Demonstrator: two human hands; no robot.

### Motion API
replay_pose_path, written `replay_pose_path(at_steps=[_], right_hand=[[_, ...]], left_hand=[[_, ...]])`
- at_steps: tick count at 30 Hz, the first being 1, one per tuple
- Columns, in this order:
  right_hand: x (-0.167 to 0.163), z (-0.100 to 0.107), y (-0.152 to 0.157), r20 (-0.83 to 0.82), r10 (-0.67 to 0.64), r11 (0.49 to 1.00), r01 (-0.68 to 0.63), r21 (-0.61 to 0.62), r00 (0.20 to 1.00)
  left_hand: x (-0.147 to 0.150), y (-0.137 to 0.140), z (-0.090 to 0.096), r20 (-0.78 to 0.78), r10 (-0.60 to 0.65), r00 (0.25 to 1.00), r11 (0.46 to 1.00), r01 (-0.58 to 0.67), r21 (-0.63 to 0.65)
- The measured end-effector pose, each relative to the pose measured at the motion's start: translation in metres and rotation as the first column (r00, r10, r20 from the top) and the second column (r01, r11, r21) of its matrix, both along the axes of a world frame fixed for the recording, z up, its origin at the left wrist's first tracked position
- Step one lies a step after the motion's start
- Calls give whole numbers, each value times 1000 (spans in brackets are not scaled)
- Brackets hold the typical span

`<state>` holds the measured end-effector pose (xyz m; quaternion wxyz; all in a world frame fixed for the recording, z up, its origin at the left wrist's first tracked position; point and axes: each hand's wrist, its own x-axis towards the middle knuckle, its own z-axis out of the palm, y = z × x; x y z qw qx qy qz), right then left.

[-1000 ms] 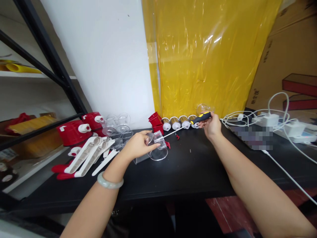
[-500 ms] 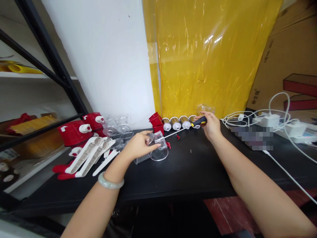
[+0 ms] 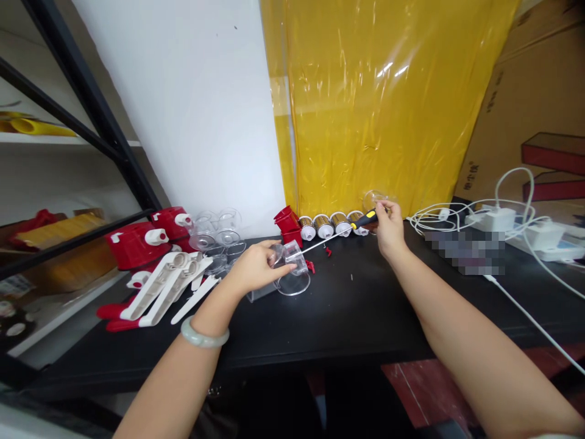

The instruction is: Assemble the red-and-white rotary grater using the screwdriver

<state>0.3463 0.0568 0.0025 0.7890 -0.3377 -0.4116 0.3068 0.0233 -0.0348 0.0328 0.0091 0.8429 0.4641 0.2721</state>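
Observation:
A clear plastic part with a round flange [image 3: 295,259] lies tilted on the black table, and my left hand [image 3: 262,267] is closed around its side. My right hand [image 3: 390,228] grips the black and yellow handle of a long screwdriver [image 3: 364,219]. The shaft slants down to the left, and its tip reaches the clear part; whether it sits in a screw I cannot tell. Small red pieces [image 3: 310,267] lie just beside the clear part. Behind it stand red plastic cups [image 3: 287,225] and a row of white-capped cylinders [image 3: 324,227].
To the left are red housings [image 3: 137,245], white handle-shaped parts [image 3: 167,286] and several clear cups [image 3: 214,228]. White cables and chargers [image 3: 499,221] lie on the right beside a blurred flat device [image 3: 464,251]. A black shelf frame [image 3: 98,122] rises at the left.
My right hand has shifted slightly and its fingers have changed position on the screwdriver handle. The left hand and the clear part have stayed in place.

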Motion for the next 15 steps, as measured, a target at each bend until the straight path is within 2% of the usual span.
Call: replay_pose_path(at_steps=[2,4,7,9,11,13,15], right_hand=[[4,0,0,81,-128,990,132,-42,988],[6,1,0,94,-165,981,174,-86,982],[5,2,1,-61,-27,999,25,-36,998],[2,2,2,-140,111,993,-106,46,984],[-1,3,3,-164,190,981,-181,68,968],[-2,2,3,-153,153,988,-150,30,976],[-2,1,3,-115,37,999,-40,-25,993]], left_hand=[[0,-1,0,4,3,1000,1000,-3,-4],[0,-1,0,-1,15,1000,1000,-15,-11],[0,-2,1,-16,35,999,999,-35,-17],[0,-3,1,-22,34,999,999,-35,-15],[0,-3,1,-20,29,999,999,-29,-14],[0,-3,1,-15,27,1000,999,-27,-20],[1,-3,1,-9,27,1000,999,-27,-24]])
